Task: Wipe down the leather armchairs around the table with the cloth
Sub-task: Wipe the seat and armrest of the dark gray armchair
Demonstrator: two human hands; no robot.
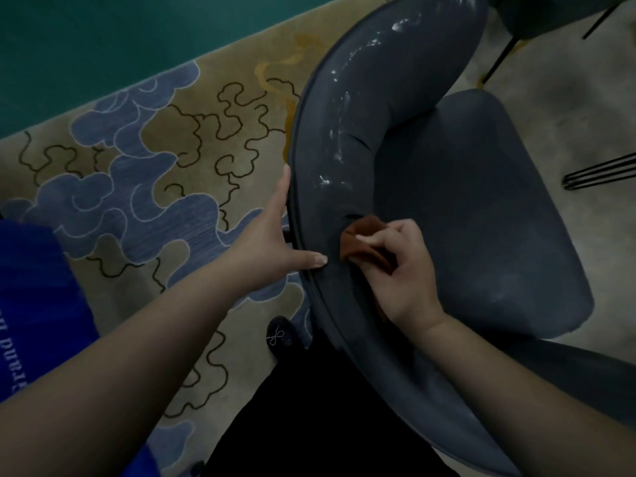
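Slate-blue leather is filling most of my view: the armchair (pixel 475 215) is curving from twelve o'clock down past the centre to five o'clock, its padded backrest glossy, with bright streaks shining along the upper stretch, while the seat cushion at three o'clock is looking duller and faintly smudged. A dark piped seam is running along the outer edge of the back.

My right hand (pixel 402 273) is curling its fingers around the cloth (pixel 361 244), a rust-brown bunched piece (only part of it is showing past my knuckles), and is pressing it against the inner face of the backrest just right of centre. My left hand (pixel 275 235) is lying flat and open at about nine o'clock from the cloth, fingers straight along the outside of the backrest, thumb resting on the piped rim.

White lettering is showing sideways on my blue sleeve (pixel 31 304) at eight o'clock; I am reading "Grand", and the rest is cut off.

Underfoot, a tan carpet (pixel 155 149) with blue cloud shapes is spreading from nine to eleven o'clock, and my black shoe (pixel 280 333) with a small beaded bow is peeking out at six o'clock.
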